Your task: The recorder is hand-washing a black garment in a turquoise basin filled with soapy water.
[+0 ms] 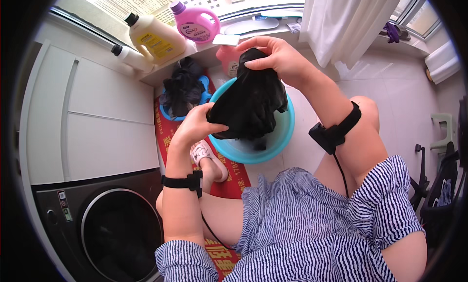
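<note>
A black cloth garment [248, 99] is stretched between both my hands above a turquoise plastic basin [291, 125]. Its left edge is pinched between the thumb and fingers of my left hand [195, 123]. Higher up and to the right, my right hand [268, 55] grips the garment's top end. Folds of the fabric hang down over the basin, where a dark piece of cloth [259, 144] shows low inside. Whether that piece belongs to the held garment, I cannot tell. The garment hides much of the basin's interior.
Left of the basin, dark clothes [182, 88] fill a blue basin [205, 87] on a red mat [161, 125]. Detergent bottles [157, 37] line the window ledge, and a pink bottle [230, 63] stands behind the basin. A front-loading washing machine [120, 234] is at left, a stool [444, 126] at right.
</note>
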Demonstrator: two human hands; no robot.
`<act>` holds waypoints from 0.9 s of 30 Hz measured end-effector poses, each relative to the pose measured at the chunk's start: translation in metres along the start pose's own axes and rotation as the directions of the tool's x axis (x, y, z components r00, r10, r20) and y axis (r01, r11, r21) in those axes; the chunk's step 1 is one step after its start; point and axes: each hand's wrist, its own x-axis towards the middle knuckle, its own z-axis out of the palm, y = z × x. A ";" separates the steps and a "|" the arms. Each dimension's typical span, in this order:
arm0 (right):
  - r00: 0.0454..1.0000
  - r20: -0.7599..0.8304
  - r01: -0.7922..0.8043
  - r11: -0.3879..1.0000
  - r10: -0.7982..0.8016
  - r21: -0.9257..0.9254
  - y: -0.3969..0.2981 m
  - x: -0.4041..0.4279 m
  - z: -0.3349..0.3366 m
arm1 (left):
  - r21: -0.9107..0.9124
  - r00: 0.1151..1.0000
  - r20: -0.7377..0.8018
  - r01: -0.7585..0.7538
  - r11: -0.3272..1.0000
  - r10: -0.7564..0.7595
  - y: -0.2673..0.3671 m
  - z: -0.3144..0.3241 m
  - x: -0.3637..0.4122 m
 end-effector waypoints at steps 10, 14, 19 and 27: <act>0.965 0.255 0.096 0.987 -0.061 -0.129 0.008 -0.003 0.012 | -0.534 0.991 -0.135 -0.073 0.843 0.001 0.021 0.012 -0.002; 0.929 0.369 -0.006 1.000 0.012 -0.019 -0.001 -0.005 0.029 | -0.405 0.990 -0.129 -0.112 0.908 0.065 0.018 0.025 0.011; 0.962 0.272 0.036 0.999 -0.027 -0.026 0.004 0.006 0.018 | -0.407 0.992 -0.124 -0.063 0.911 0.013 0.012 0.015 0.012; 0.951 0.250 0.044 0.725 0.180 -0.687 0.059 0.004 0.019 | -0.833 0.969 -0.225 -0.245 0.497 0.100 0.024 0.001 0.010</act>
